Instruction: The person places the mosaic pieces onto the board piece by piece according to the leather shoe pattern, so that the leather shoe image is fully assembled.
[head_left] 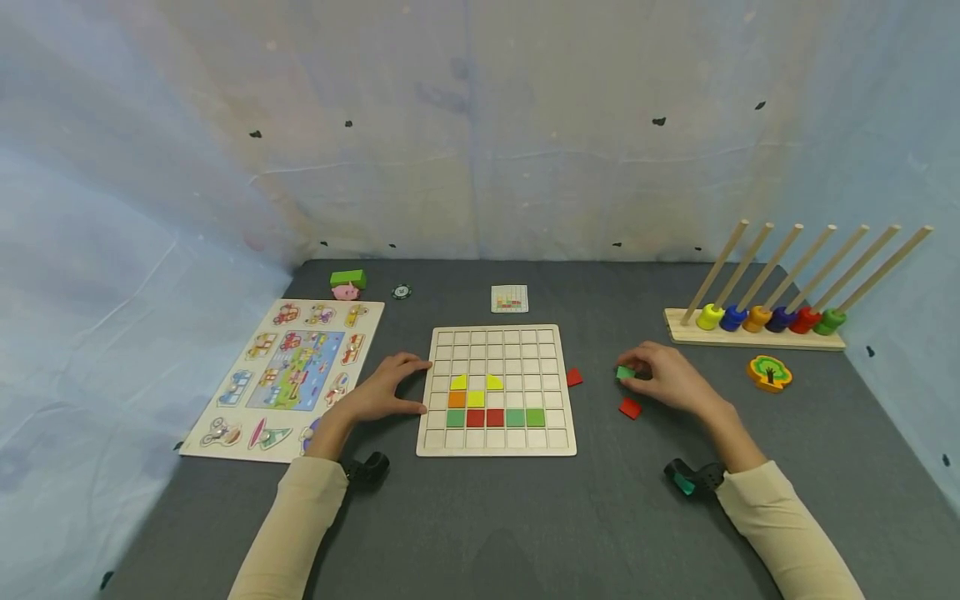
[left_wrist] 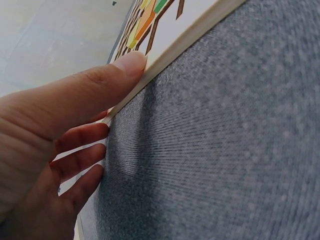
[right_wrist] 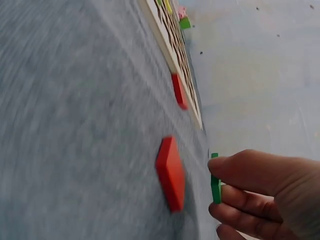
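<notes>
A square wooden grid board (head_left: 497,433) lies mid-table, with red, green, orange and yellow pieces set in its lower left cells. My left hand (head_left: 378,390) rests at the board's left edge, thumb and fingers spread and touching it. In the left wrist view the thumb (left_wrist: 131,64) presses the board's rim. Right of the board, my right hand (head_left: 670,379) pinches a green tile (right_wrist: 216,182) between thumb and fingers. One red tile (head_left: 630,407) lies on the cloth just below that hand. Another red tile (head_left: 574,377) sits beside the board's right edge.
A small pattern card (head_left: 509,298) lies behind the board. On the left is a picture puzzle board (head_left: 206,440), with a green block (head_left: 348,278), pink pig (head_left: 346,292) and round chip (head_left: 401,291) behind it. Right stand a peg rack (head_left: 757,336) with rings and a tree piece (head_left: 768,373).
</notes>
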